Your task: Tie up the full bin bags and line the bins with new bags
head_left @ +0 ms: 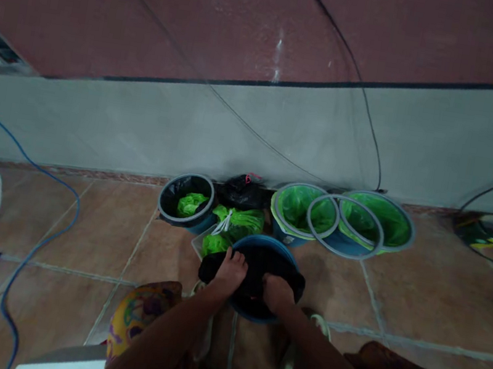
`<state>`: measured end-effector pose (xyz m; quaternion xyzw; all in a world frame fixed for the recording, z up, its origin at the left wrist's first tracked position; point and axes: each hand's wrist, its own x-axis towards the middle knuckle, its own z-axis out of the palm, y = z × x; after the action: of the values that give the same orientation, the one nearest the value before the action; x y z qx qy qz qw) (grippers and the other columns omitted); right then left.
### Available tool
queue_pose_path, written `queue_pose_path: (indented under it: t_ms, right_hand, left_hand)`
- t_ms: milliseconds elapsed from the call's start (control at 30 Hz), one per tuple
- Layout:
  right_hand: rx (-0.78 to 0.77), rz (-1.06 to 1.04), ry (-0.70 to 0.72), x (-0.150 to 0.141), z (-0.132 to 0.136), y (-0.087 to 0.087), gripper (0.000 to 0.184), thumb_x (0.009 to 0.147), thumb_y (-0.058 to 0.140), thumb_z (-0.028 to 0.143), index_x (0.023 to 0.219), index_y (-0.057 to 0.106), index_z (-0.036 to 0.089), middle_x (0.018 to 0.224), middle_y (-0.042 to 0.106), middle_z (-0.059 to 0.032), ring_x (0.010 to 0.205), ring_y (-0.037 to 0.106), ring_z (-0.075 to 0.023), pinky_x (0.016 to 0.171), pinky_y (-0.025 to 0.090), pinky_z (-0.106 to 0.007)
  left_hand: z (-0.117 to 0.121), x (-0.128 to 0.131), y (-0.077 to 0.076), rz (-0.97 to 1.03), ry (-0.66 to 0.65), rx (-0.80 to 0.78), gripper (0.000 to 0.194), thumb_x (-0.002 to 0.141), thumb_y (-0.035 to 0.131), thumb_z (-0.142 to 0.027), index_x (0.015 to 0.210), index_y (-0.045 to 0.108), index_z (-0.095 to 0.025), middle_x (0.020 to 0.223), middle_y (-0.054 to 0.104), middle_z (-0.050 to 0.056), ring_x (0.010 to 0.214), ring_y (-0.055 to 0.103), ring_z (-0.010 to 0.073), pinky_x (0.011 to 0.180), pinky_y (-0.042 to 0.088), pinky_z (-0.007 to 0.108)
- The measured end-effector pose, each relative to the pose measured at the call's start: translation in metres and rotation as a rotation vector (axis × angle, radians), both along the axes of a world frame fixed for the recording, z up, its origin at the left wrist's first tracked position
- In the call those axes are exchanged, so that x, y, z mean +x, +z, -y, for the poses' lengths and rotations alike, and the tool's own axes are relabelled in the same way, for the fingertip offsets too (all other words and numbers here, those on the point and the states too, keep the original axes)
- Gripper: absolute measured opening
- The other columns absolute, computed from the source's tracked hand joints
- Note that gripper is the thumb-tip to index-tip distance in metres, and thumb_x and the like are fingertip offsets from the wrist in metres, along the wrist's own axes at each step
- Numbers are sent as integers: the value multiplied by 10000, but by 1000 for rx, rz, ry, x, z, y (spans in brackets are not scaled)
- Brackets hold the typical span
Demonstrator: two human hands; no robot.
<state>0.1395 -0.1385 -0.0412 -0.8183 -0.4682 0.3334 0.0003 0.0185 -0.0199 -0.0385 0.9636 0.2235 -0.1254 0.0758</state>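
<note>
Head view: a blue bucket (273,242) stands on the tiled floor (91,247), directly in front of the seated person and between the person's feet. A black bag (257,264) lines the bucket, its folds lapping over the rim on the left and right sides. The left hand (231,271) rests on the bag at the left part of the opening; its fingers are bent and slightly parted — whether they grip the plastic cannot be told. The right hand (277,291) is at the right part of the opening, its fingers curled in narrow on the same black bag, the tips partly lost in shadow.

Beyond the bucket, to the left, a bundle of green bags (245,220) with white ties lies beside a bin (162,199) that has a dark liner and green plastic inside. A knotted black sack (240,195) with a pink tie sits against the wall (142,130). To the right stand two green-lined bins (301,237) — a loose grey ring (381,238) overlaps both in view. A blue hose (77,207) runs across the floor at far left.
</note>
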Motion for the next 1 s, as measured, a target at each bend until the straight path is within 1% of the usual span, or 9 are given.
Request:
queue_pose_path:
  t_ms: [67, 133, 267, 367, 433, 533, 667, 833, 1000]
  right_hand:
    - [-22, -10, -8, 1, 1, 1, 284, 877, 432, 154, 1029, 671, 176, 1026, 720, -157, 982, 681, -281, 782, 486, -352]
    - [-6, -27, -4, 1, 2, 2, 304, 894, 410, 165, 1056, 666, 193, 1028, 724, -140, 998, 677, -266, 799, 476, -338]
    - [91, -38, -31, -6, 1, 4, 354, 910, 407, 207, 1208, 598, 209, 1048, 724, -117, 1009, 672, -242, 832, 459, -320]
    - [129, -6, -55, -14, -6, 6, 428, 905, 453, 266, 1326, 504, 201, 1037, 725, -120, 985, 676, -248, 818, 457, -322]
    - [136, 15, -89, -18, -13, 8, 456, 912, 454, 292, 1358, 470, 197, 1020, 727, -120, 966, 679, -246, 801, 454, -317]
    - [140, 13, -163, -20, -22, 9, 378, 923, 429, 299, 1273, 551, 220, 1013, 730, -106, 961, 677, -235, 775, 448, -303]
    - [167, -24, -165, -13, -27, 11, 287, 916, 419, 267, 1037, 677, 234, 1017, 736, -76, 979, 665, -206, 770, 430, -272]
    - [231, -22, -183, 0, -27, 19, 286, 900, 427, 246, 1000, 695, 242, 1000, 744, -51, 936, 669, -193, 737, 408, -264]
    - [309, 2, -176, 17, -26, 28, 273, 907, 424, 261, 947, 689, 211, 911, 745, -60, 866, 675, -191, 728, 402, -262]
  left_hand:
    - [-4, 3, -6, -44, -5, -57, 299, 899, 431, -103, 987, 716, -120, 1090, 672, 188, 1149, 551, 286, 1106, 276, 508]
    - [-10, 3, -6, -71, 39, -102, 292, 899, 430, -106, 949, 719, -117, 1027, 686, 177, 1097, 583, 275, 1077, 310, 475]
    - [-21, 0, 4, -92, 143, -116, 293, 905, 423, -143, 1004, 698, -156, 1019, 699, 133, 1028, 624, 250, 989, 393, 424]
    - [-22, 1, 14, -59, 200, -137, 268, 910, 449, -214, 1036, 685, -203, 1023, 705, 87, 1017, 632, 224, 971, 407, 382]
    - [-21, 1, 18, -23, 228, -164, 267, 910, 451, -231, 1038, 685, -211, 1030, 706, 77, 1022, 631, 222, 975, 403, 379]
    - [-17, 0, 21, 12, 234, -181, 266, 904, 454, -229, 1030, 688, -211, 1046, 706, 76, 1033, 627, 226, 989, 394, 389]
    - [-15, -5, 19, 30, 231, -181, 263, 908, 450, -235, 1034, 680, -221, 1072, 705, 64, 1051, 624, 216, 1000, 391, 382]
    - [-14, -7, 15, 5, 226, -127, 251, 916, 440, -247, 974, 680, -204, 1037, 709, 81, 1024, 636, 233, 998, 391, 422]
    - [-11, -4, 23, 24, 284, -132, 223, 899, 467, -229, 977, 673, -198, 1019, 707, 85, 1007, 642, 231, 967, 408, 402]
